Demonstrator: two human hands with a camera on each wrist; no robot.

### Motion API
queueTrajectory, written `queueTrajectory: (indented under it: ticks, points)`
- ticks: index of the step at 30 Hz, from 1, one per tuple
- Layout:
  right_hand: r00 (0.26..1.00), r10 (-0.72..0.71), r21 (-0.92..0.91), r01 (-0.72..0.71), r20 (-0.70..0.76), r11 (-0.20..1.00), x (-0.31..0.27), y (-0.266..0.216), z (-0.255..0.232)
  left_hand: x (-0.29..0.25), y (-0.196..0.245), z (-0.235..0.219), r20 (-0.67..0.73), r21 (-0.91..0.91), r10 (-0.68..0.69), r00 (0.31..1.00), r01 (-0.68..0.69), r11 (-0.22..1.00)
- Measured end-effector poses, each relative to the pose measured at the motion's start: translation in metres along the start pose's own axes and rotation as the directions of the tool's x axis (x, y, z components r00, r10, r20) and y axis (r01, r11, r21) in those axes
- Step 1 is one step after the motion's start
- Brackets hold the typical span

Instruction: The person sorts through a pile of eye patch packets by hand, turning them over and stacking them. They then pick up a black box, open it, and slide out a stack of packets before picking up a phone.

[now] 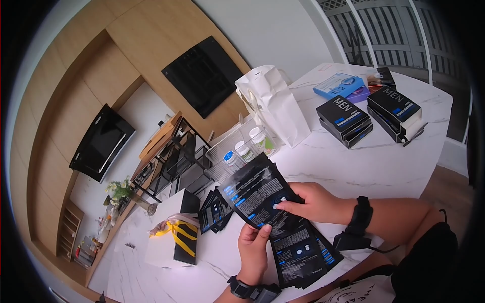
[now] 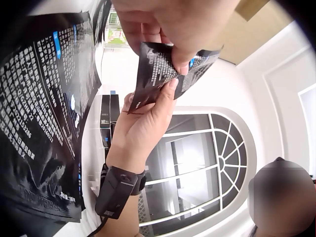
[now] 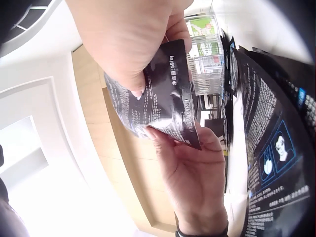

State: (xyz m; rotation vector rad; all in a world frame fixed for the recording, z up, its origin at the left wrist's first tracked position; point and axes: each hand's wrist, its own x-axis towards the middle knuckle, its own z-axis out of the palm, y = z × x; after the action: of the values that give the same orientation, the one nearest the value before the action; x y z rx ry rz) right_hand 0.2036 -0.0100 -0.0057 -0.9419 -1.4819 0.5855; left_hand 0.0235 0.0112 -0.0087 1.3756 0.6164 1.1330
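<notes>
A black packet with white and blue print (image 1: 252, 189) is held above the table by both hands. My left hand (image 1: 253, 251) pinches its lower edge, thumb on the printed face. From the right side my right hand (image 1: 318, 202) grips it, thumb across the print. The wrist views show the packet (image 2: 157, 74) (image 3: 168, 94) slightly bent between both thumbs. Fanned black packets (image 1: 298, 252) lie beneath the hands, partly covered by the held one. More black packets (image 1: 214, 214) lie to the left, near a white and black box (image 1: 172, 247) with a yellow ribbon.
Beyond the hands stands a clear organizer (image 1: 217, 157) with several bottles, beside a white paper bag (image 1: 275, 106). Stacked black "MEN" boxes (image 1: 343, 115) and a blue box (image 1: 338, 85) sit at the far right of the marble-patterned table (image 1: 404, 169). A cable hangs at the right wrist.
</notes>
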Motion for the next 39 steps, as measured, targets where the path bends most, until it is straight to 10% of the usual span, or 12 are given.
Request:
queueTrajectory:
  ticks: [4, 13, 20, 22, 39]
  points:
    - [0.988, -0.077, -0.132, 0.095, 0.135, 0.987, -0.005, -0.009, -0.001, 0.008, -0.008, -0.011, 0.015, -0.021, -0.045, 0.999, 0.045, 0.999]
    - [0.998, -0.047, -0.128, 0.041, -0.042, 0.991, 0.001, -0.003, -0.003, 0.001, 0.001, 0.005, 0.006, -0.111, -0.043, 0.999, 0.043, 0.993]
    - [0.995, -0.052, 0.218, 0.070, -0.086, 0.973, 0.001, -0.003, 0.001, 0.004, -0.005, -0.003, -0.010, 0.000, -0.139, 0.990, 0.139, 0.990]
    - [0.963, 0.210, 0.063, -0.223, 0.168, 0.973, -0.004, -0.016, -0.004, 0.005, -0.005, -0.004, -0.061, -0.041, -0.116, 0.991, 0.114, 0.993]
    - [0.957, 0.219, 0.049, -0.233, 0.191, 0.971, -0.001, -0.015, -0.003, 0.006, -0.004, -0.007, -0.054, -0.021, -0.028, 0.998, 0.027, 0.999]
